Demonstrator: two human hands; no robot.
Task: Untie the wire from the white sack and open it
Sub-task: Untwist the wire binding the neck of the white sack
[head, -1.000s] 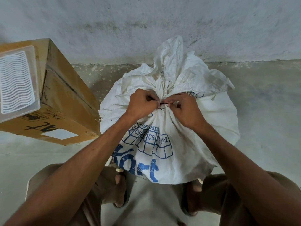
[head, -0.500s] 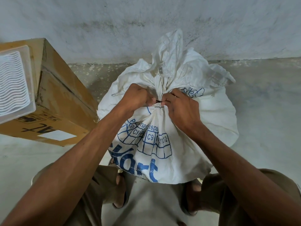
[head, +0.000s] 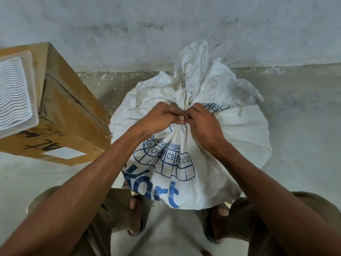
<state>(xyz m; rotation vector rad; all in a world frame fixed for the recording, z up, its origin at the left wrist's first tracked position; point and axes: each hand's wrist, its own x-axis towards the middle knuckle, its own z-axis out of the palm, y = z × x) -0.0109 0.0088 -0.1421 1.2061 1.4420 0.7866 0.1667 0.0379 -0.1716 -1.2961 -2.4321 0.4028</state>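
Note:
A full white sack [head: 239, 133] with blue print stands on the floor in front of me, its neck bunched and tied. My left hand [head: 162, 117] and my right hand [head: 202, 124] meet at the neck, fingers curled, pinching the dark wire [head: 181, 123]. Only a sliver of the wire shows under my fingertips; the rest is hidden by my hands. The loose top of the sack rises behind them toward the wall.
A large cardboard box [head: 60, 115] stands at the left, close to the sack, with a clear plastic tray [head: 14, 95] on top. A grey wall [head: 166, 30] runs right behind the sack. My knees and sandalled feet [head: 135, 215] flank the sack's base.
My hands have closed together at the sack's neck. The short length of wire seen between them earlier is now almost fully covered by my fingers.

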